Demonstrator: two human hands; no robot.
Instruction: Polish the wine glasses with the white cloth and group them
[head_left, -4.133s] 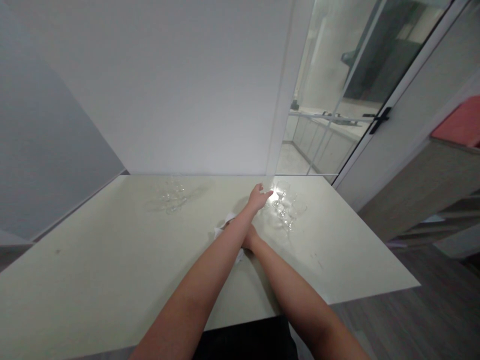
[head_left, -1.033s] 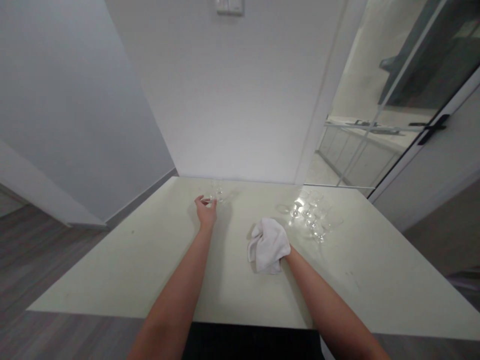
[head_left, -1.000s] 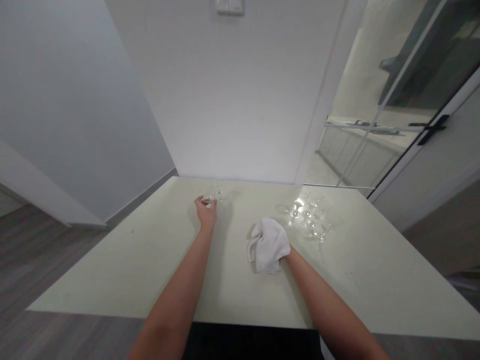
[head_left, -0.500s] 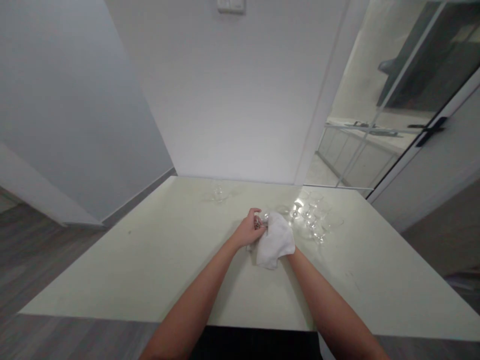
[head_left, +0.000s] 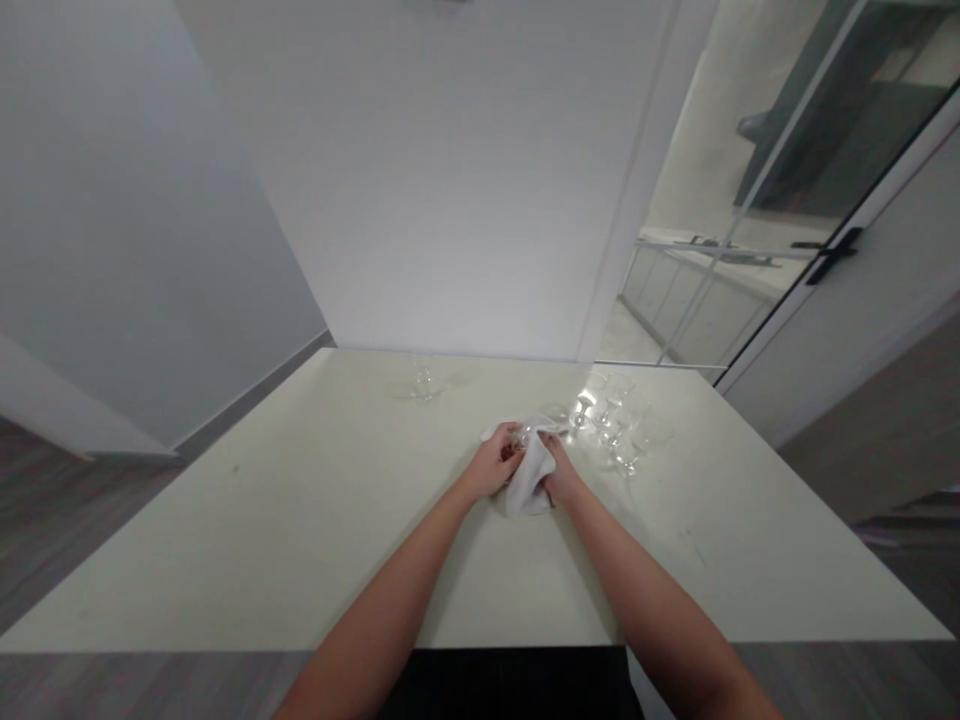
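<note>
My left hand (head_left: 496, 467) is closed around a small clear stemmed glass (head_left: 521, 437) held just above the pale table (head_left: 225, 540). My right hand (head_left: 559, 480) grips a white cloth (head_left: 529, 475) and presses it against that glass. Both hands meet near the middle of the table. The lower part of the glass is hidden by the cloth and fingers.
Several clear stemmed glasses (head_left: 615, 425) stand in a cluster to the right of my hands. One or two more glasses (head_left: 424, 380) stand at the back left by the white wall. A glass door (head_left: 750, 200) is at the right.
My left hand lifted a glass from the back-left group and brought it right to the cloth. My right hand raised the cloth off the table and closed it on the glass.
</note>
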